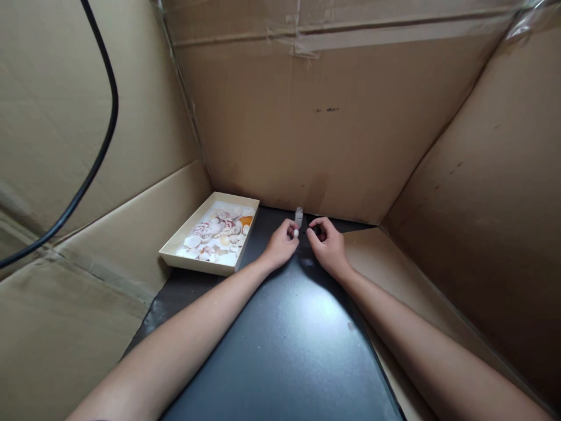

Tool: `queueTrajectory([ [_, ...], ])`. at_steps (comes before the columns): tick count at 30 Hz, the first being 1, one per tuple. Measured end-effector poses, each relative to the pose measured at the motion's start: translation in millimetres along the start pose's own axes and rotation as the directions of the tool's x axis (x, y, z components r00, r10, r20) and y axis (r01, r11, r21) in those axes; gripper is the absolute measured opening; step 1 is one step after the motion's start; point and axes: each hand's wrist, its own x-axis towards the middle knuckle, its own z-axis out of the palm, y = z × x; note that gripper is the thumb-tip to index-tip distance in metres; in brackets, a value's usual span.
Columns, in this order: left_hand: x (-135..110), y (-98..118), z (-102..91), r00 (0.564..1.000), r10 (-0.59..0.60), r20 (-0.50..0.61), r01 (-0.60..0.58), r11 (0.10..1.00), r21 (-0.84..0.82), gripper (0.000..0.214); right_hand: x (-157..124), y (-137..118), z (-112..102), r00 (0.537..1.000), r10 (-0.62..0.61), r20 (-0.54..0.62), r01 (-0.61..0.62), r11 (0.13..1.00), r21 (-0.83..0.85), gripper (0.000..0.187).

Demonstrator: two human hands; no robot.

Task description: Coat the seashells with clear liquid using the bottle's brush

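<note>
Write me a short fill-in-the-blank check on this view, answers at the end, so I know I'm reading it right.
1. The shallow tray holds a spread of ____.
2. The small white object is in the person's ____ hand.
3. The small clear bottle has its neck pointing ____.
4. The wall behind the bottle is made of ____.

Missing words: shells; left; up; cardboard.

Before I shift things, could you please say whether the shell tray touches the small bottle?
Apart: the head view shows dark tabletop between the shell tray and the small bottle.
</note>
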Motion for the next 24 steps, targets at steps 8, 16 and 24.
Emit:
queueTrajectory([
  [8,0.3,-1.1,0.0,1.0,0.02,-0.003,-0.02,0.999,0.03,0.023,0.1,1.8,1.0,1.0,-0.016,0.018,0.016,0.999,0.032,0.015],
  [16,0.5,-0.8,0.0,0.999,0.05,0.001,-0.05,0.997,0.054,0.024,-0.7,-0.6,-0.5,0.998,-0.037,0.044,0.033,0.997,0.072,0.015],
  [24,0.0,-2.2,0.8,1.0,0.026,-0.006,-0.026,0.999,0.028,0.025,0.0,1.3,0.5,0.999,-0.025,0.04,0.022,0.998,0.063,0.017],
])
